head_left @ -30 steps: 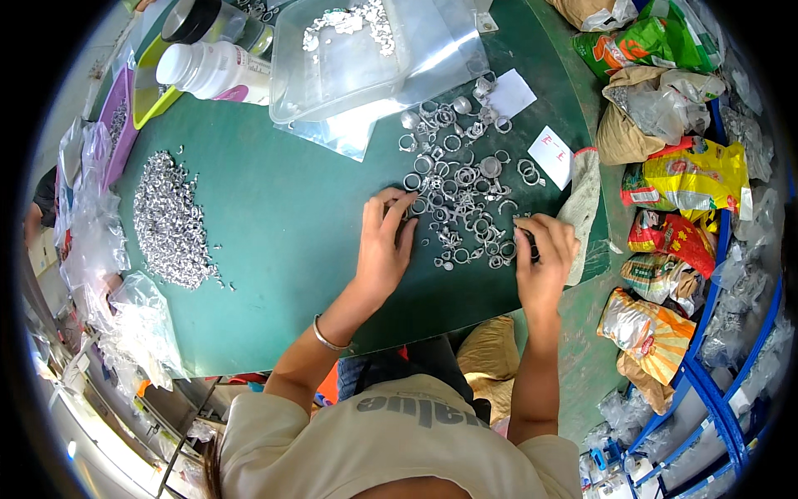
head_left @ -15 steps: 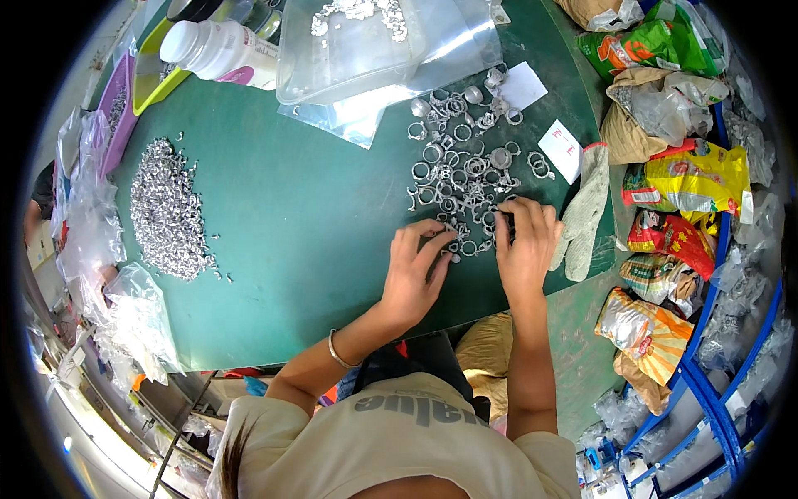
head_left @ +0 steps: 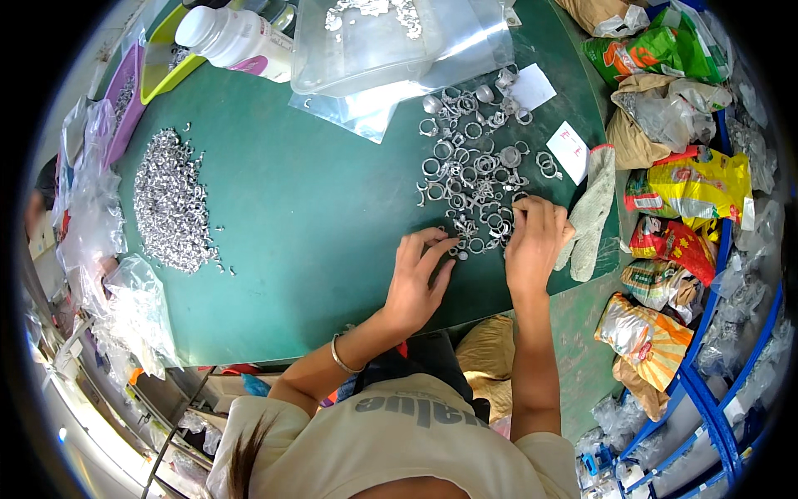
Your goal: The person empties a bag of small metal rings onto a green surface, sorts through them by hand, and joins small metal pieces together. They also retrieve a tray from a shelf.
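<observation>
Many grey metal rings [head_left: 470, 170] lie in a loose heap on the green table, right of the middle. My left hand [head_left: 416, 270] is at the heap's near left edge. Its thumb and index finger stand apart, next to a small round-topped ring [head_left: 463, 255], and I see nothing held between them. On the near right side of the heap, my right hand [head_left: 539, 241] has its fingers drawn together at a ring [head_left: 520, 197], which they seem to pinch. Its thumb is mostly hidden.
A mound of small silvery pieces [head_left: 172, 204] lies at the left. A clear plastic tub [head_left: 357, 62], a white bottle [head_left: 237, 41] and a yellow-green bin [head_left: 158, 79] stand at the back. A glove [head_left: 592, 216] and paper slips [head_left: 568, 151] lie at the right, beside filled bags [head_left: 690, 183].
The whole view has shifted slightly. My right hand has moved a little to the right and its fingers have drawn together. The left hand stays by the heap with its thumb apart.
</observation>
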Demonstrator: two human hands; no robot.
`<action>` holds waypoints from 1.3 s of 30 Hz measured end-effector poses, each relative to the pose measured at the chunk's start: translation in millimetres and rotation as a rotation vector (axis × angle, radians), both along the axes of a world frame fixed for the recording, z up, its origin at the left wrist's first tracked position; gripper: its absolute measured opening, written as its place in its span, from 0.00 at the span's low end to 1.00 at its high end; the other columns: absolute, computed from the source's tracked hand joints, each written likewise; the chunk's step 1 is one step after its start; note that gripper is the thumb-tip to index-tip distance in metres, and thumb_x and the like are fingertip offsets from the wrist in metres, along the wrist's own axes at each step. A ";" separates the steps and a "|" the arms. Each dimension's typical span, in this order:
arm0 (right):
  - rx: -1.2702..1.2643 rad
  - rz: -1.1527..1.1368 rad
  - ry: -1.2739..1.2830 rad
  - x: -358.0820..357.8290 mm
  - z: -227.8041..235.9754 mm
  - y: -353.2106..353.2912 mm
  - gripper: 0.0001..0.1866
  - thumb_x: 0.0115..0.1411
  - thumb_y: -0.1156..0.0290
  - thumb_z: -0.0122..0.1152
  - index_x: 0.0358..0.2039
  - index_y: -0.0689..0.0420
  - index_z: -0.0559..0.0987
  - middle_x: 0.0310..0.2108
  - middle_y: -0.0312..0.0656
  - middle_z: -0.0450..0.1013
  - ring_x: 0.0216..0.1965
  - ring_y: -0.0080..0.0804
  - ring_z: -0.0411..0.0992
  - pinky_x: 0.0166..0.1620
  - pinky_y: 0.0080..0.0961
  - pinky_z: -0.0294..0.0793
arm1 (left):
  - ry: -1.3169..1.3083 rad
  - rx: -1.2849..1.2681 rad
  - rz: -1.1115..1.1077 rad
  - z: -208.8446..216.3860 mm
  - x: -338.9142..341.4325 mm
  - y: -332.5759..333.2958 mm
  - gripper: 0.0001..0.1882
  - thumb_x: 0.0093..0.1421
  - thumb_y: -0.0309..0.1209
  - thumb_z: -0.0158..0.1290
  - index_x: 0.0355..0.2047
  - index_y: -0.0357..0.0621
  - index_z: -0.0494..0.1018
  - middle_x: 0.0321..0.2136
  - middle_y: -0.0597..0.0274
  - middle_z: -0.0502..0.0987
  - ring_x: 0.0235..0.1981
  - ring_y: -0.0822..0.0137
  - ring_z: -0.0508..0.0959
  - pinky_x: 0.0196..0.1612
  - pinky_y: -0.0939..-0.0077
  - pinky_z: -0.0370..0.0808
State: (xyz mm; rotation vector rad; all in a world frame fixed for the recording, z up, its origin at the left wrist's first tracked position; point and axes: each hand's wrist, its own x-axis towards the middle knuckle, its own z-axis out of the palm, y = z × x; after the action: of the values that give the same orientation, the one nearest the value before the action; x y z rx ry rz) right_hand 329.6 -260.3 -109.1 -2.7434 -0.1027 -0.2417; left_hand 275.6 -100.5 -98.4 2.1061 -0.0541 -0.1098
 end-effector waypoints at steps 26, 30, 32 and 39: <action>1.550 -0.257 0.667 -47.9 33.7 40.8 0.06 0.56 0.78 0.52 0.35 0.61 0.72 0.31 0.33 0.69 0.36 0.17 0.65 0.40 0.15 0.63 | 0.107 -0.489 0.139 13.0 -3.8 3.7 0.13 0.51 0.15 0.51 0.38 0.34 0.70 0.33 0.60 0.70 0.32 0.74 0.70 0.33 0.83 0.69; 1.591 -0.267 0.632 -55.0 27.4 45.4 0.07 0.56 0.77 0.53 0.36 0.62 0.71 0.33 0.34 0.69 0.37 0.17 0.66 0.43 0.16 0.64 | 0.108 -0.537 0.177 15.8 -2.5 7.1 0.12 0.51 0.14 0.50 0.37 0.34 0.71 0.32 0.61 0.69 0.30 0.74 0.71 0.34 0.84 0.69; 1.662 -0.267 0.652 -55.7 24.8 47.1 0.07 0.55 0.77 0.54 0.36 0.61 0.71 0.33 0.35 0.69 0.37 0.18 0.66 0.43 0.17 0.64 | 0.105 -0.560 0.203 20.9 -0.5 6.5 0.12 0.50 0.13 0.50 0.37 0.34 0.71 0.32 0.61 0.69 0.29 0.74 0.71 0.33 0.84 0.69; 1.925 -0.281 0.800 -57.2 24.3 55.3 0.09 0.57 0.73 0.53 0.38 0.59 0.70 0.33 0.35 0.69 0.35 0.21 0.66 0.40 0.19 0.64 | -0.027 -0.484 0.144 19.4 -6.5 19.1 0.12 0.50 0.12 0.49 0.35 0.34 0.70 0.33 0.59 0.69 0.27 0.76 0.69 0.30 0.85 0.68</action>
State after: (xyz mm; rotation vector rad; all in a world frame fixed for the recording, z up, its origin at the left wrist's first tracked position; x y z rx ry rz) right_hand 272.4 -205.0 -84.7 -0.7622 0.4741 0.4772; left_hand 269.0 -81.3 -79.0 1.6214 0.0516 0.0184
